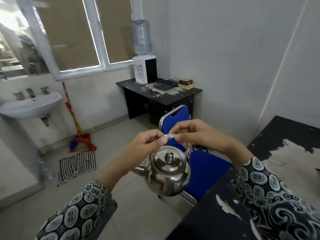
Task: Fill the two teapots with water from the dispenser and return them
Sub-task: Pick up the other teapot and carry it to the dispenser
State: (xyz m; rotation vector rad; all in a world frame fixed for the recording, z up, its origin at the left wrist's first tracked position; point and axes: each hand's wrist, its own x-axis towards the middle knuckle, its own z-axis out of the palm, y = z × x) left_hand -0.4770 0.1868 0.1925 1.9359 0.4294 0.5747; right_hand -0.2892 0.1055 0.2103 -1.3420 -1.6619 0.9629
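A shiny steel teapot (pixel 167 173) with its lid on hangs in the air in front of me, spout pointing left. Both hands hold its thin wire handle from above: my left hand (pixel 147 143) pinches the left part, my right hand (pixel 195 134) grips the right part. The water dispenser (pixel 144 68), white with a blue bottle on top, stands on a black desk (pixel 166 96) in the far corner. No second teapot shows in view.
A blue chair (pixel 204 165) stands right behind the teapot, between me and the desk. A worn black table (pixel 225 213) lies at my right. A wall sink (pixel 30 104), a broom, a striped cloth (pixel 77 165) and a bottle sit on the left over tiled floor.
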